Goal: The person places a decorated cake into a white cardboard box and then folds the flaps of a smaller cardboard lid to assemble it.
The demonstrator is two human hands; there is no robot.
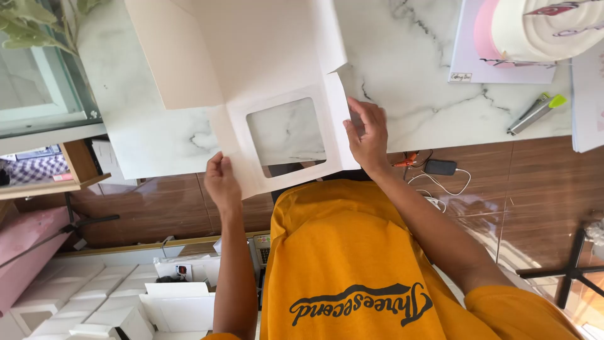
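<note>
Lying flat on the marble table (434, 94), the white windowed box blank (264, 69) (top cut off) is being pinched by the left hand (221, 182) and pressed by the right hand (368, 135), fingers spread.

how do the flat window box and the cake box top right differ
The flat window box is unfolded, lying open on the marble counter with both hands on it; the cake box carries a cake and nobody touches it. The flat one has a square cut-out window; none shows on the cake box. Both are pale card.
</note>
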